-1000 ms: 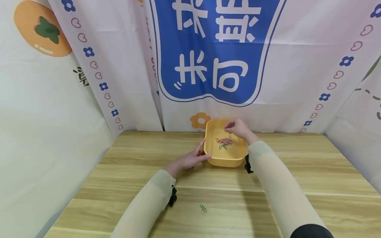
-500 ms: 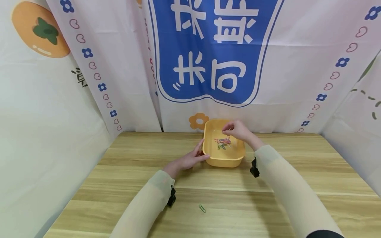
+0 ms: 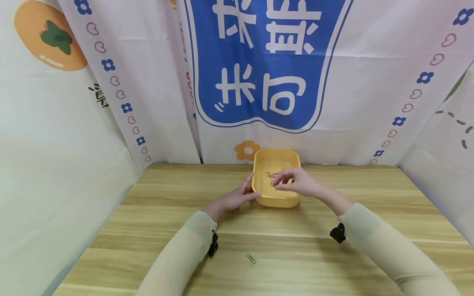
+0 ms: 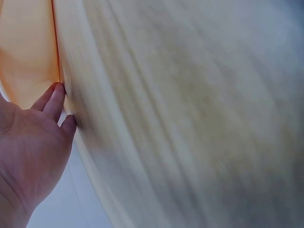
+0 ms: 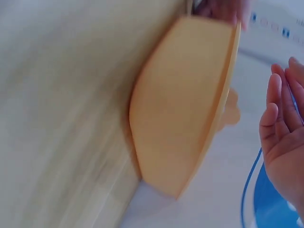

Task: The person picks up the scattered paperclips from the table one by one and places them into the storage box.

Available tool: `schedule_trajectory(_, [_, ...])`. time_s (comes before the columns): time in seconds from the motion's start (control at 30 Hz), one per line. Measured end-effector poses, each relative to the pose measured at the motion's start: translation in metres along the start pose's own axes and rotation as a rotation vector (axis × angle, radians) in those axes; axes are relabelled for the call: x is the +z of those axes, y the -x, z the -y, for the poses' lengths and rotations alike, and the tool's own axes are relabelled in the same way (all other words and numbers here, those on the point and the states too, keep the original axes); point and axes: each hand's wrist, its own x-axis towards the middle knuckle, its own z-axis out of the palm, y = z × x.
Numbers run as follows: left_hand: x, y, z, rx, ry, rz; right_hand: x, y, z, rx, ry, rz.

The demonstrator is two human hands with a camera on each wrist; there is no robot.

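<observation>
A yellow plastic basin (image 3: 275, 201) stands against the back cloth, with several small paper clips (image 3: 271, 175) on its floor, mostly red, some partly hidden by my right hand. My left hand (image 3: 233, 199) rests against the basin's left side, thumb at the near corner; the left wrist view shows its fingers reaching to the basin's wall. Over the basin's near right part hovers my right hand (image 3: 298, 181), thumb and fingertips brought together. I cannot tell whether a clip is between them. One green paper clip (image 3: 251, 258) lies on the table nearer to me.
The wood-grain table (image 3: 166, 197) meets a hanging white cloth (image 3: 355, 139) with a blue printed panel at the back. More white cloth (image 3: 63, 164) hangs on the left side, and the right side is also draped. Dark wrist cameras sit below both cuffs.
My right hand has moved toward me, from the basin's far right to its near right part, its forearm swinging outward to the right. The left hand stays at the basin.
</observation>
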Motion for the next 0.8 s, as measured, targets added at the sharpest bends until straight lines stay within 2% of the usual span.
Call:
schedule_trajectory(0.23, [0.000, 0.000, 0.000, -0.001, -0.025, -0.010, 0.028, 0.024, 0.018, -0.026, -0.004, 0.123])
schedule_trajectory(0.5, [0.000, 0.001, -0.002, 0.008, -0.041, -0.008, 0.064, 0.039, 0.027, -0.132, -0.021, 0.236])
schedule_trajectory(0.8, [-0.001, 0.002, -0.003, 0.007, -0.038, -0.003, 0.093, 0.041, 0.030, -0.097, -0.010, 0.323])
